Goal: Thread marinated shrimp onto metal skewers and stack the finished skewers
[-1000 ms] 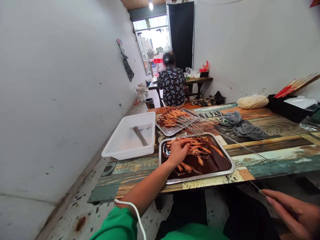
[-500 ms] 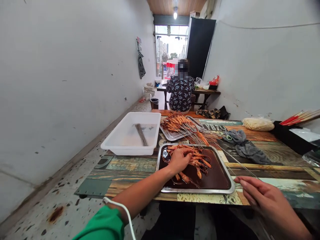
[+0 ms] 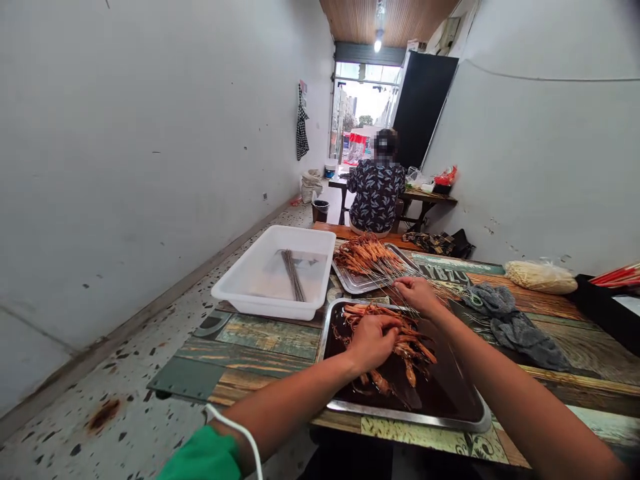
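Note:
The near metal tray (image 3: 410, 419) holds dark brown sauce and a heap of long, thin, orange-brown sauced meat pieces (image 3: 411, 350). My left hand (image 3: 373, 341) rests on this heap, its fingers curled and closed around a piece they mostly hide. Beyond it, the far metal tray (image 3: 356, 287) carries a pile of skewered pieces (image 3: 367, 255) with thin metal skewers (image 3: 395, 267) pointing right and toward me. My right hand (image 3: 417, 295) reaches to these skewers, thumb and fingers pinched at a skewer's thin end. Sauce wets the front of the near tray.
A white plastic tub (image 3: 270, 303) with loose metal skewers (image 3: 293, 277) stands left. Grey cloths (image 3: 525, 337) lie right, near a bagged pale bundle (image 3: 540, 277) and a black box (image 3: 600, 310). A person (image 3: 377, 193) sits at another table, back to me.
My right hand has moved from the table's front right to the skewers by the far tray. My left hand stays on the heap. The view has shifted a little left.

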`<act>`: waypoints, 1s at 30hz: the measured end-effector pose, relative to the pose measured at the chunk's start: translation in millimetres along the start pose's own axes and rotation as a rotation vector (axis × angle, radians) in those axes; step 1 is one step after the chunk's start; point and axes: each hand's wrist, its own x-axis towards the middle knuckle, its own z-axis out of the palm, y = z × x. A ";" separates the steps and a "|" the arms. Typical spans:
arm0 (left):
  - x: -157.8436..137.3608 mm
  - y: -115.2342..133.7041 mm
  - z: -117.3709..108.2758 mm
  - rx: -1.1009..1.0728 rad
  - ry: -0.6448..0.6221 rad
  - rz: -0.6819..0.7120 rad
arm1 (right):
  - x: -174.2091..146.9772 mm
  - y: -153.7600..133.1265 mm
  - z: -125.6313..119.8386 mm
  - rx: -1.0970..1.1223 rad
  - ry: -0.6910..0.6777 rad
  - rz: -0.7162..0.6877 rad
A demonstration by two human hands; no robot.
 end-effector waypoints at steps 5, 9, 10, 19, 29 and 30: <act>0.3 -1.1 0.4 0.030 -0.009 -0.036 | 5.4 -1.0 4.8 -0.285 0.017 -0.032; -0.1 0.9 -2.0 0.027 -0.017 -0.022 | -20.8 25.8 -19.3 -0.445 0.019 0.057; -0.6 2.2 -2.7 0.027 -0.023 -0.015 | -30.9 38.3 -29.1 -0.480 0.004 0.106; 2.1 -0.6 -6.5 0.005 -0.016 0.001 | -146.0 128.4 -71.9 -0.629 -0.273 0.474; 1.2 14.1 -28.9 0.545 -0.156 0.066 | -158.3 128.1 -48.7 -0.525 -0.178 0.467; -0.6 16.3 -29.9 0.629 -0.196 0.080 | -159.3 127.1 -51.3 -0.506 -0.147 0.464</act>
